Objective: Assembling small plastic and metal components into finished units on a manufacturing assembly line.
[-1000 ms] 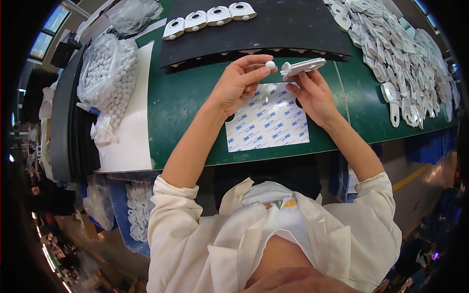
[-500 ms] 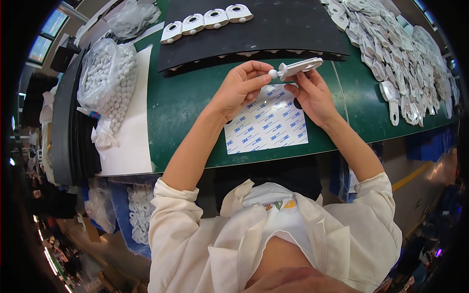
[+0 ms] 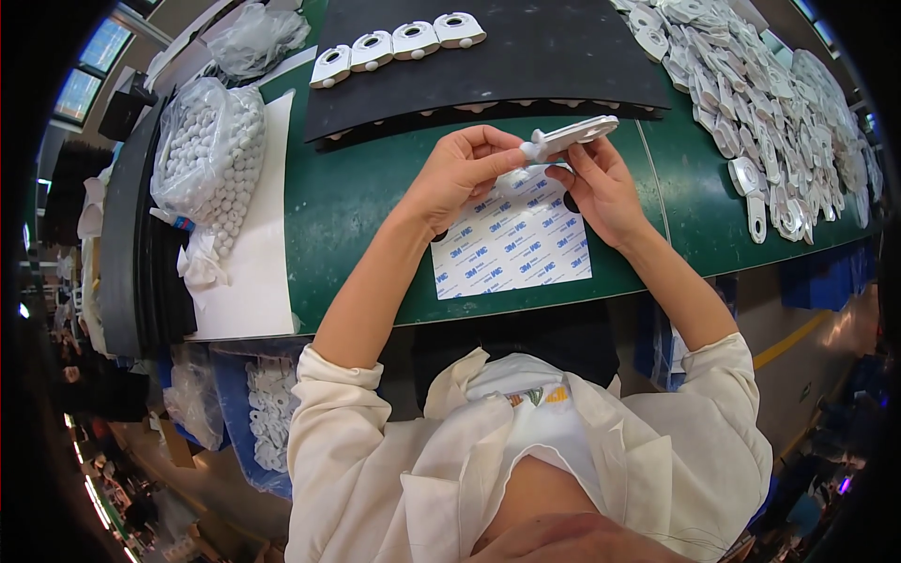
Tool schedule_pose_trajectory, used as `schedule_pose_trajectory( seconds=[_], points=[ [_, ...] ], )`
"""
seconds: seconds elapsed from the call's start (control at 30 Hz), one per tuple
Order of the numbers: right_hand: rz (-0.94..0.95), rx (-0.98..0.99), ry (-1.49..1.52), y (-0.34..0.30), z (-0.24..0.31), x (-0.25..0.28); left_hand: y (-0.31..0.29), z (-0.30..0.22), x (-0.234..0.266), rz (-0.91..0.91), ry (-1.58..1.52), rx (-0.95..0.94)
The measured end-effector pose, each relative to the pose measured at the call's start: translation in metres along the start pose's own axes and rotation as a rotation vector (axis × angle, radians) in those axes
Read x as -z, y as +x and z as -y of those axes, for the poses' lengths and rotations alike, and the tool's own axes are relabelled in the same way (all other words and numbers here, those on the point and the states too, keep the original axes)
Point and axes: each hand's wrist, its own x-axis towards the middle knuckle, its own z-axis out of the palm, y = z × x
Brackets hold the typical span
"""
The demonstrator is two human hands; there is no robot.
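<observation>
"Where was the white piece (image 3: 579,136)?"

"Above the green surface (image 3: 357,225), beyond the printed sheet (image 3: 511,251) near the front edge and short of the black mat (image 3: 563,56). The person's right hand (image 3: 605,183) had thumb and fingers closed on its side."

"And the left hand (image 3: 460,176)?"

"Thumb and forefinger were pinched together on a white ball (image 3: 529,151) at the piece's left end (the fingertips hid part of it, so how deep it sat could not be told). The other fingers curled loosely."

"Why that hold?"

"Probably to steady the piece while leaving its ball end unobstructed. The bag of balls (image 3: 202,145) lay toward the surface's left edge and the heap of white parts (image 3: 751,113) toward the far right corner, presumably so each hand had its own supply."

"Which way did it point?"

"The ball end faced left; the opposite, rounded end faced right and slightly toward the far edge. Its long axis slanted gently, roughly along the front edge."
</observation>
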Motion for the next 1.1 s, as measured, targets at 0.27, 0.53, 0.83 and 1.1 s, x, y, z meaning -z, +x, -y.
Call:
schedule_pose_trajectory(
  seconds=[0.27, 0.53, 0.83, 1.1],
  points=[
    [0.276, 0.115, -0.291, 0.004, 0.011, 0.007, 0.003, 0.005, 0.006, 0.123, 0.299, -0.159],
    [0.07, 0.385, -0.72, 0.12, 0.054, 0.012, 0.003, -0.01, 0.008, -0.049, -0.157, 0.085],
    [-0.235, 0.323, -1.141, 0.237, 0.025, 0.043, 0.012, 0.002, 0.016, -0.028, -0.438, 0.106],
    [-0.35, 0.595, -1.406, 0.222, 0.059, 0.091, 0.008, 0.0, 0.012, -0.05, -0.564, 0.067]
  ],
)
